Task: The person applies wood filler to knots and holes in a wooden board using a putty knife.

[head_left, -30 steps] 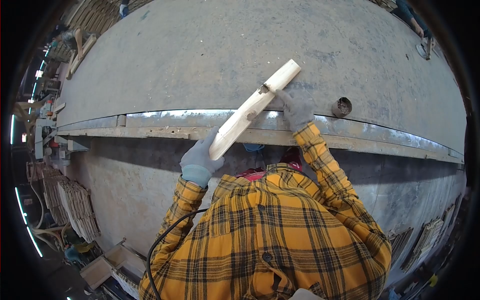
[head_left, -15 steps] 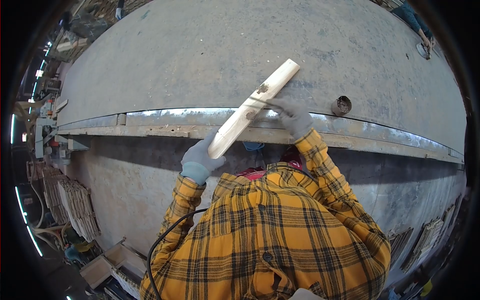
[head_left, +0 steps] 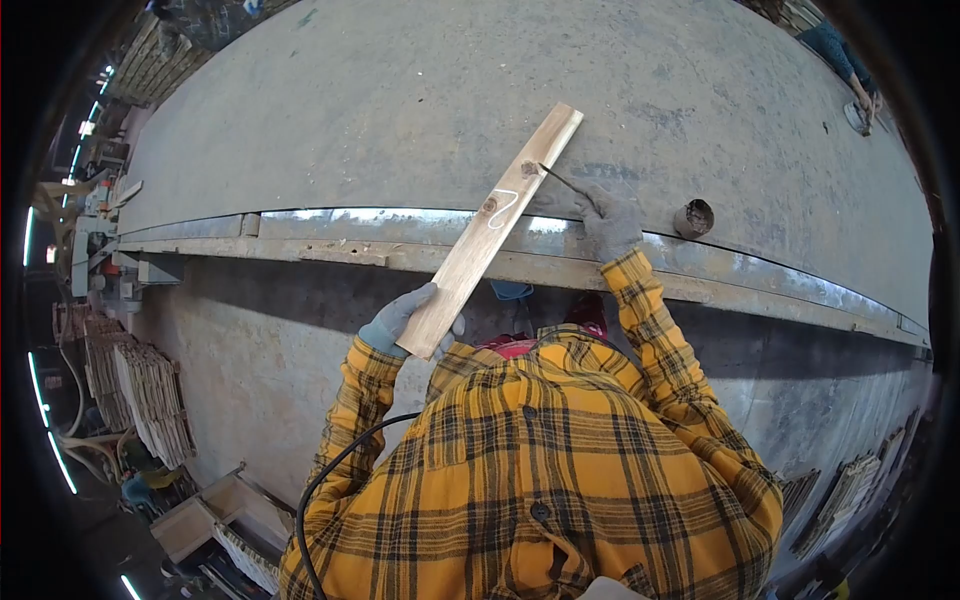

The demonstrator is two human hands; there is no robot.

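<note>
A narrow wooden board (head_left: 492, 225) lies slanted across the metal edge of a big grey worktable (head_left: 400, 100). Its upper face shows two dark knots and a white curved mark. My left hand (head_left: 400, 322), in a grey glove, grips the board's near end from below. My right hand (head_left: 608, 220), also gloved, holds a thin pointed tool (head_left: 560, 178) whose tip touches the knot near the board's far end.
A small round can (head_left: 693, 217) stands on the table just right of my right hand. Stacks of wooden pieces (head_left: 150, 395) sit on the floor at lower left. Another person's arm (head_left: 850, 75) shows at the table's far right.
The board has turned so its flat marked face points up and has shifted slightly toward me. My right hand has moved right, off the board, and now points the tool's tip at the far knot.
</note>
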